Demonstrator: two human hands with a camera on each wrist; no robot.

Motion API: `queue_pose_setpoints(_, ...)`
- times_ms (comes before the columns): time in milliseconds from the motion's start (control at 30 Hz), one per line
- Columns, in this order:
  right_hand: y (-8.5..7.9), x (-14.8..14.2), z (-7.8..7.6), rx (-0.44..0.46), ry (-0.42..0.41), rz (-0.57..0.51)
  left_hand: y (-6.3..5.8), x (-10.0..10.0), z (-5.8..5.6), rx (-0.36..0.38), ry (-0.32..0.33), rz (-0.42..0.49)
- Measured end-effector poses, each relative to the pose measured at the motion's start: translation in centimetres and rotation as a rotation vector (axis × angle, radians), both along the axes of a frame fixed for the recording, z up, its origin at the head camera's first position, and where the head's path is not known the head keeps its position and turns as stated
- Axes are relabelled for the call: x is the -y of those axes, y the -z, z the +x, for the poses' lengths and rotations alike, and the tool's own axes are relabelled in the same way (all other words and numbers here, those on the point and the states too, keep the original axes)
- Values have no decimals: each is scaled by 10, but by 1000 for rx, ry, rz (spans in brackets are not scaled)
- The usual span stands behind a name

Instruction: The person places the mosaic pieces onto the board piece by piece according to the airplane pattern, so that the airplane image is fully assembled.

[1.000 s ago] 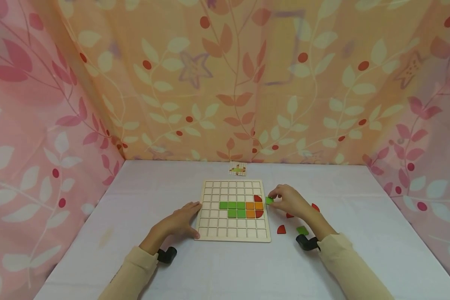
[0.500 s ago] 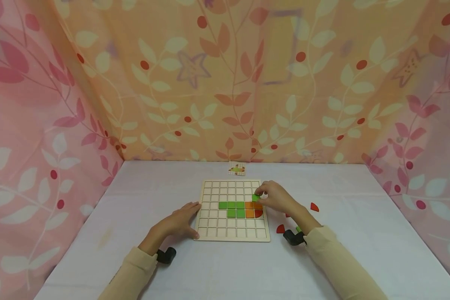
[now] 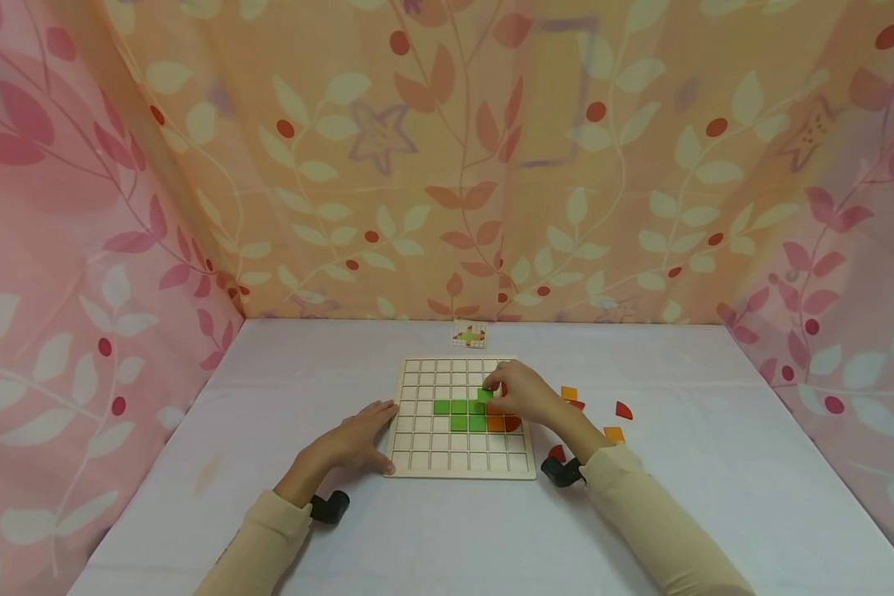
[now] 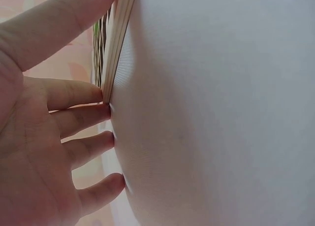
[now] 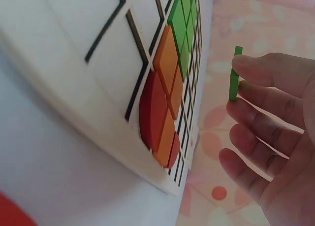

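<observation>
A wooden grid board [image 3: 425, 459] lies on the white table, with green, orange and red tiles set in some of its squares. My left hand [image 3: 353, 439] rests at the board's left edge, its fingers and thumb spread along the side; in the left wrist view the fingertips touch the cloth and the board's edge. Above the board, my right hand [image 3: 525, 393] pinches a green square tile [image 5: 236, 73] between thumb and fingers. The right wrist view shows that tile held edge-on, apart from the board. Set-in green tiles [image 3: 459, 423] sit beside orange tiles [image 3: 495, 424].
A small pattern card [image 3: 469, 334] lies behind the board. Loose pieces lie to the right: a red quarter-round piece [image 3: 623, 410], an orange tile [image 3: 614, 434], another orange tile [image 3: 569, 393] and more red ones near the right forearm. Patterned curtains stand behind and at both sides.
My right hand has carried the green tile leftward from beside the board to above its set-in tiles. Loose orange tiles on the right have come into sight. My left hand stays at the board's edge.
</observation>
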State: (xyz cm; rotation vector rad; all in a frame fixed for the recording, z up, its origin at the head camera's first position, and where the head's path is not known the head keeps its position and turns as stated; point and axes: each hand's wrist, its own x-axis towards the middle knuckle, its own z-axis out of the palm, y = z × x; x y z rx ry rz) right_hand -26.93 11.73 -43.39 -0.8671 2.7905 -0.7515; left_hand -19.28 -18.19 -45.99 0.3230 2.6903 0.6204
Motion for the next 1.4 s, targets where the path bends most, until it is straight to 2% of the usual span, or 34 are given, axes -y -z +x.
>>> queue_pose_setpoints(200,1,10,4,18,-14,-19,-2,0,1,3,-3,-8)
queue_pose_setpoints(800,8,33,10,-74,-98,9,-4,-1,3,5,-19,-4)
queue_pose_setpoints(1133,9,48,19,-70,-114,13,-3,-1,2,6,-17,2)
queue_pose_setpoints(1400,14,58,21,-101,-150,73,-4,-1,1,4,-15,8)
